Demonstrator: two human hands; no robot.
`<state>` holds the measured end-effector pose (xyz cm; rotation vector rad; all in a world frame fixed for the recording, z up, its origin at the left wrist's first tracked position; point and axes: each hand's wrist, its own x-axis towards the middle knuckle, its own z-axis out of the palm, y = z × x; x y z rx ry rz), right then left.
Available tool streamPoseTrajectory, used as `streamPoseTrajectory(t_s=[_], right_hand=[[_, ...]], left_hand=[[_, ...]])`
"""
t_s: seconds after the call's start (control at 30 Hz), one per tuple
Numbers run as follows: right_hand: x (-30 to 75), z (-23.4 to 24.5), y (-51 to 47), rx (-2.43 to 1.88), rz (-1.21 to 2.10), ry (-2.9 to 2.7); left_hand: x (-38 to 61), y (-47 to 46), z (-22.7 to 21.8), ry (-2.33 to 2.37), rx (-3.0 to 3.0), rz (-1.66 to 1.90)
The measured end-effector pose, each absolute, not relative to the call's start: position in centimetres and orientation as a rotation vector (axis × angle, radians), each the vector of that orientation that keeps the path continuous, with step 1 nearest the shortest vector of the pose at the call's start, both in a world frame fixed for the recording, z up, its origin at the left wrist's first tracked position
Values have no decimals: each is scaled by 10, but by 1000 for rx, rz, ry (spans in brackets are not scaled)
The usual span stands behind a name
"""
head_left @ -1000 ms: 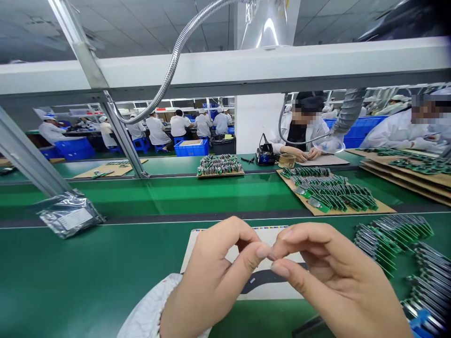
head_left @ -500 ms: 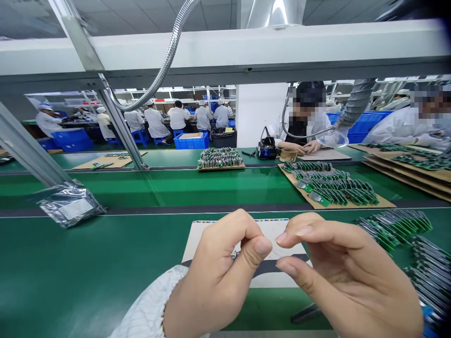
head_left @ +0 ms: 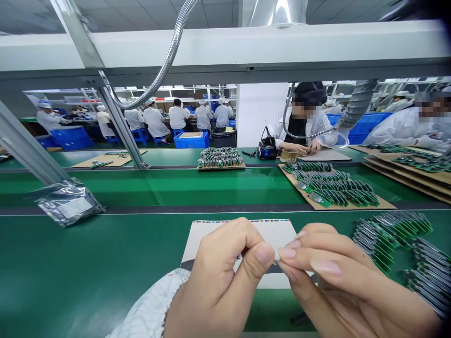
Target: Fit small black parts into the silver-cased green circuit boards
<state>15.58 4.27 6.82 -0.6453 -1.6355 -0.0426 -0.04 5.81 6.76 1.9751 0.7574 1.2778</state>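
My left hand (head_left: 225, 277) is closed in a pinch, thumb against the curled index finger. A speck of something dark and metallic shows behind its fingers, too small to name. My right hand (head_left: 338, 277) is pinched too, its thumb and fingertips meeting just beside the left thumb. Between the two sets of fingertips sits a tiny pale piece (head_left: 276, 255), mostly covered. Beneath both hands lies a sheet of grey cardboard (head_left: 207, 234) with a dark band and a coloured strip along its far edge.
Rows of green circuit boards (head_left: 382, 239) stand at the right. Across the green belt (head_left: 169, 188) lies a cardboard with more boards (head_left: 341, 185). A silver bag (head_left: 70, 204) rests at left. Opposite sits a co-worker (head_left: 306, 122); a metal beam (head_left: 225, 51) crosses above.
My right hand has closed from an open curve into a pinch and now meets the left fingertips. My left hand stays pinched and has shifted slightly downward.
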Motion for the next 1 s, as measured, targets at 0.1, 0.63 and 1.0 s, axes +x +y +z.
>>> streamPoseTrajectory(t_s=[0.1, 0.63, 1.0], right_hand=[[156, 72, 42, -585, -83, -1641], [171, 60, 43, -655, 391, -1547], [164, 61, 45, -790, 660, -1562]], left_hand=[[1, 57, 67, 768, 1984, 1305], [1, 68, 69, 674, 2265, 1508], [3, 69, 68, 627, 2497, 1513]])
